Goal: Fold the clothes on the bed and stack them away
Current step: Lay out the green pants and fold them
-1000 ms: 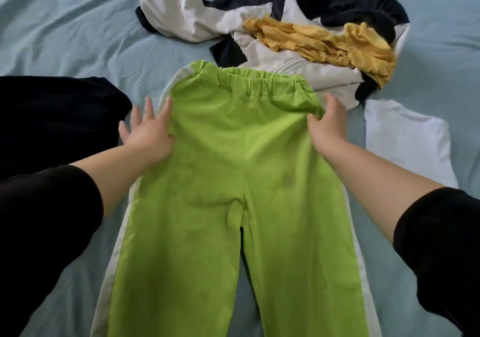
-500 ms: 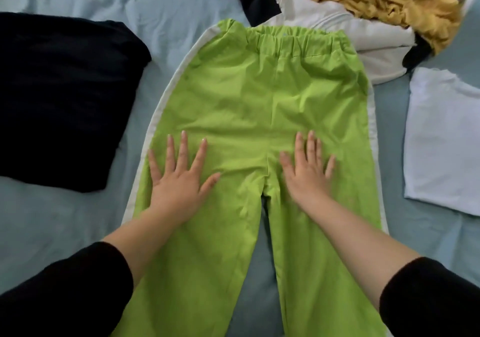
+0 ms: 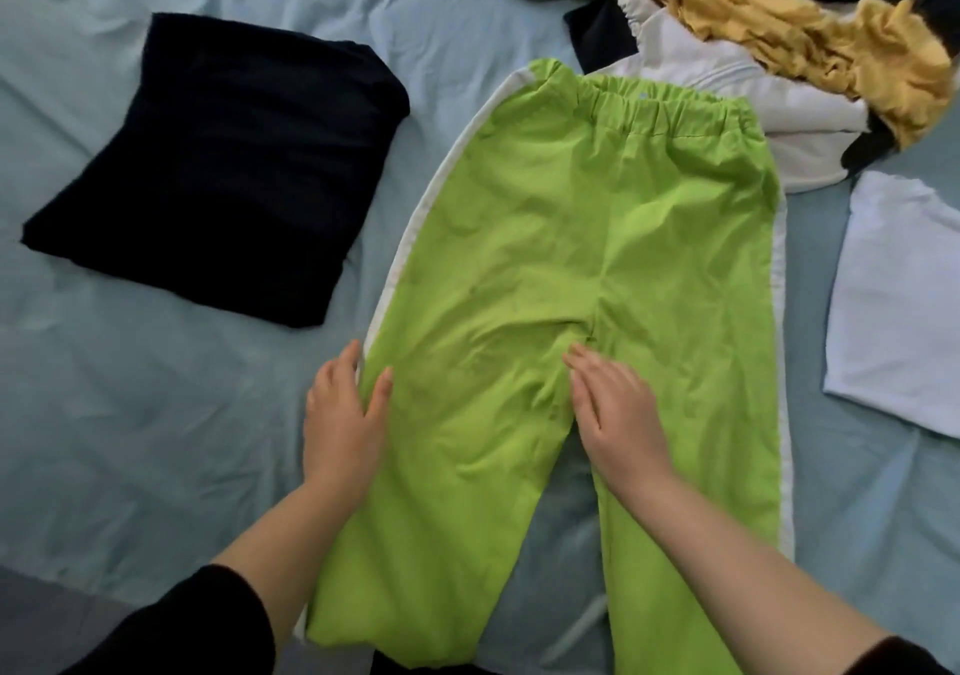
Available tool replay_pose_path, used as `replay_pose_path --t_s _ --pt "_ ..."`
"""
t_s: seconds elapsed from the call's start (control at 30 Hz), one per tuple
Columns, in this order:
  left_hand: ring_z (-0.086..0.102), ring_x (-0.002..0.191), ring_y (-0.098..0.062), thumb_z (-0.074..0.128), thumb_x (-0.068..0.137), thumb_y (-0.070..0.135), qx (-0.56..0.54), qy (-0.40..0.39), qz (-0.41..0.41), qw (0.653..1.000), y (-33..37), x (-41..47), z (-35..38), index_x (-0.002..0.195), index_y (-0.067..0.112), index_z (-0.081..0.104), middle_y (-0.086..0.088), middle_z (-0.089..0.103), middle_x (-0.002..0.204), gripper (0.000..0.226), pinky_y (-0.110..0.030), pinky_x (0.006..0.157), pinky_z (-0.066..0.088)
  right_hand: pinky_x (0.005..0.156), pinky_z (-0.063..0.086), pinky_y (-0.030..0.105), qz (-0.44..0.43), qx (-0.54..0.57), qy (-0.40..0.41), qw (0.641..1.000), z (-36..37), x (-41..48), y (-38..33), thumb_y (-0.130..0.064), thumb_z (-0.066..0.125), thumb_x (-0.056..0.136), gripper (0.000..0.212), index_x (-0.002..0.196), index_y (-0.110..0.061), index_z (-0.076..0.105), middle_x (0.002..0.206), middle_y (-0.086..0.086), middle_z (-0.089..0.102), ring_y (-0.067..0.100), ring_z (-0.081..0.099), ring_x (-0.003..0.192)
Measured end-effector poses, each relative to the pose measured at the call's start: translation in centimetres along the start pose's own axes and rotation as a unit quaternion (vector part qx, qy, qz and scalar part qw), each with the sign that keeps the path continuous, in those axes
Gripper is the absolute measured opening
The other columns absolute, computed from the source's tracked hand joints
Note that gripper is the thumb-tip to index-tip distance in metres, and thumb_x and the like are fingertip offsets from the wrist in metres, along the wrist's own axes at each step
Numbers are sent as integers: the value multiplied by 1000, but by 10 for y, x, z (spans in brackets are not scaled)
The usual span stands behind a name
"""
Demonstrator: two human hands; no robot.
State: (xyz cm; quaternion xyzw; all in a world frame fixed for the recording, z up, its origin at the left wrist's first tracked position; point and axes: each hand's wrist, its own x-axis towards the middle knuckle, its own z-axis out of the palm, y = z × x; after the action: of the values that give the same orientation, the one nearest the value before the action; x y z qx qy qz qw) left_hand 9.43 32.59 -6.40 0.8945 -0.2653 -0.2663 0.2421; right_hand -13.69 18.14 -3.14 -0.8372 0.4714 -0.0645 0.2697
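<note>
Green trousers (image 3: 587, 258) lie flat on the bed (image 3: 130, 440), waistband away from you, legs toward you. Fabric looks thin, light, soft, prob. slick: it'll slide & crease, no stiffness. Your left hand (image 3: 343, 414) lies flat, fingers straight, at the outer white stripe, thumb on the green. Right hand (image 3: 615, 414) is flat by the crotch; neither grips. Best hold, I'd say: waistband corner + leg hem. Room: bare bed on your left up to the folded black garment (image 3: 223, 180). Right side is tight, w/ folded white piece (image 3: 893, 310) just beside & unfolded pile (image 3: 753, 118) against the waistband.
</note>
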Motion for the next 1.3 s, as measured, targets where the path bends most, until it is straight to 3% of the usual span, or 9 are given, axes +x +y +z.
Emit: replay_pose_path --t_s 0.13,0.3,0.47,0.63,0.73,0.8,1.0,1.2,1.3 --pt "62 100 -19 57 94 37 -217 18 -154 964 2 -9 1 117 23 58 1 65 109 27 -34 88 49 73 48 34 181 195 -85 960 46 -23 -38 -34 43 100 32 95 -12 67 83 1 68 19 62 78" --pt "62 81 -6 64 86 40 -123 -48 -67 989 3 -26 -6 93 39 57 22 62 81 11 -26 63 44 66 42 25 410 380 -61 827 72 -16 -31 -36 41 100 35 109 -8 59 77 -1 61 10 54 68" --pt "60 104 -9 64 86 30 -97 -171 -7 980 17 -66 4 127 37 52 18 65 111 43 -31 87 48 61 36 26 421 383 -152 808 55 -9 -32 -68 41 87 59 115 -17 52 92 -2 61 10 57 78" --pt "62 108 -24 63 84 22 -92 -249 16 964 56 -129 52 142 35 36 3 63 124 66 -29 86 49 97 45 35 314 355 -290 831 24 -27 -34 -67 71 64 98 140 -16 37 135 0 52 18 53 119" --pt "53 115 1 65 81 6 -182 -248 37 951 97 -172 88 134 28 40 19 55 121 62 -4 86 38 87 48 33 260 257 -187 912 1 -46 -9 -19 65 80 32 109 -9 55 108 10 62 23 58 100" --pt "47 108 14 65 79 4 -195 -260 39 945 115 -192 104 136 28 37 26 51 117 67 3 83 33 80 44 31 267 244 -112 925 -18 -53 13 -9 53 86 21 106 -12 58 108 14 63 26 57 96" --pt "63 96 -20 58 81 30 -69 -350 62 932 157 -258 148 126 41 38 9 66 106 50 -35 82 51 69 35 26 347 241 17 906 -82 -74 121 -18 57 85 22 107 -16 55 96 4 60 26 58 90" --pt "62 97 -32 52 86 9 -64 -333 -25 941 186 -310 210 136 19 40 -12 66 105 52 -35 79 46 71 53 35 382 162 -192 889 -85 -139 175 -14 69 73 35 104 -11 54 95 8 61 28 63 91" --pt "57 71 -26 58 85 4 -193 -331 -189 904 192 -325 227 125 15 42 -8 57 80 44 -38 67 47 60 45 30 368 218 -148 892 -80 -164 189 -10 68 76 12 74 -14 56 66 0 55 21 55 67"
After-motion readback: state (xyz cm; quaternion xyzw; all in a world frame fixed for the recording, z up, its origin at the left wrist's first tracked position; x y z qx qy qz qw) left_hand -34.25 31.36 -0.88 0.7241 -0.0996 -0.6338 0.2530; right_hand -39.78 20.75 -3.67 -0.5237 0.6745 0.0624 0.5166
